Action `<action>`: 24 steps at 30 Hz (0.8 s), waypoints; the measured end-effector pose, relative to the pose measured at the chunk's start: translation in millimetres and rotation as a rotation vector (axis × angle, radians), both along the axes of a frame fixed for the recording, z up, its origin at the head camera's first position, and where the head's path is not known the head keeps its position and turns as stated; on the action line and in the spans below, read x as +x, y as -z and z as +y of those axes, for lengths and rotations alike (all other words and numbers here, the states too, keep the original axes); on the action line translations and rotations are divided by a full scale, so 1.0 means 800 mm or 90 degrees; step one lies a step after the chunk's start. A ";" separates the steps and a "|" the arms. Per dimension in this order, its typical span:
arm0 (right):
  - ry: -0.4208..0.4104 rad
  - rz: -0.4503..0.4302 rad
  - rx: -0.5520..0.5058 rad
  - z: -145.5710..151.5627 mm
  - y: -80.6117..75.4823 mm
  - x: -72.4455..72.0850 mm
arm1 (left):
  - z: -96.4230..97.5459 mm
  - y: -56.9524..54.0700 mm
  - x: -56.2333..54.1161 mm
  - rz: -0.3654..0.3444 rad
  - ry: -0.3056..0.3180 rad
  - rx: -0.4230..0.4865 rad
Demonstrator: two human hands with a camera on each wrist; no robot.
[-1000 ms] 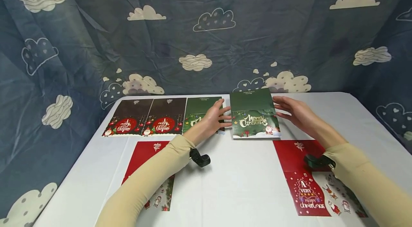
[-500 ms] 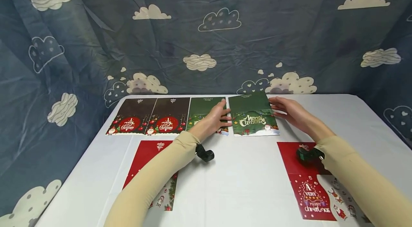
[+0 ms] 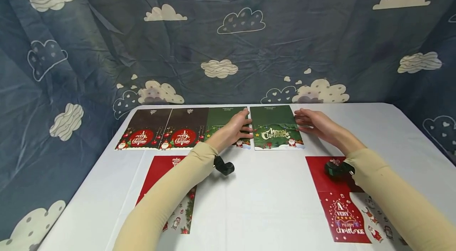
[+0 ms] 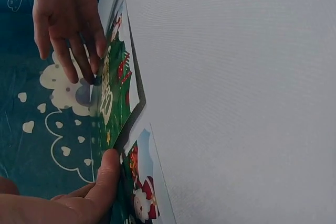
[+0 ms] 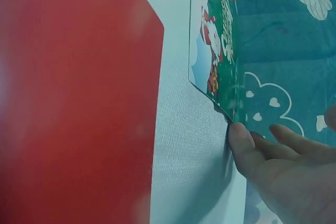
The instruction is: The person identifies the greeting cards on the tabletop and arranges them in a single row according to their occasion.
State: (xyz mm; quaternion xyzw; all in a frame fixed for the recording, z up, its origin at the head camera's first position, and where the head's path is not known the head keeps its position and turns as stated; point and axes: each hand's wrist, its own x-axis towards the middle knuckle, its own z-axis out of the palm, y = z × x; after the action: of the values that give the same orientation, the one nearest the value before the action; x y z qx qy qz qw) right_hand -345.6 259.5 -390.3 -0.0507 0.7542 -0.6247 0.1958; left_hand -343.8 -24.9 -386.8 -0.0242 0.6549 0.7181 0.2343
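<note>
A green Merry Christmas card [image 3: 277,134] lies at the right end of the back row, flat or nearly flat on the white table. My left hand [image 3: 235,126] is at its left side, fingers extended, over part of another green card [image 3: 222,115]. In the left wrist view the left thumb [image 4: 108,169] touches the edge of the right-end card. Opposite it, my right hand [image 3: 316,123] has its fingertips at the right edge. The right wrist view shows the right thumb [image 5: 241,137] against that edge, the other fingers loosely extended.
Two dark brown cards [image 3: 144,128] with red ornaments continue the row leftward. A red card [image 3: 160,170] lies front left, partly under the left sleeve. Another red card [image 3: 338,207] lies front right below the right forearm. A cloud-patterned curtain [image 3: 185,45] hangs behind the table.
The right-end green card has come down to the table and shifted slightly left, straightening in line with the row. Both hands stayed at its sides, the right one moving a little left.
</note>
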 end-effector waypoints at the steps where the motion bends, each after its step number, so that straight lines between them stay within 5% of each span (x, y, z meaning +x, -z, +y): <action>1: -0.001 0.000 0.000 0.000 0.000 0.000 | -0.001 0.000 0.000 0.000 -0.003 0.004; 15: -0.004 0.006 0.007 -0.004 0.003 -0.004 | -0.003 -0.002 0.003 0.017 0.000 -0.018; 24: 0.021 -0.025 -0.026 0.004 0.011 -0.007 | -0.007 0.006 0.003 0.013 -0.013 0.018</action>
State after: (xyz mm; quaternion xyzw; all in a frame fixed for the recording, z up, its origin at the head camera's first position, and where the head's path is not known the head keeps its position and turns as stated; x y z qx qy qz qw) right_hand -351.3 262.5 -398.8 -0.0300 0.7382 -0.6438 0.1990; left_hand -341.5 -30.3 -391.6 -0.0206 0.6466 0.7299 0.2207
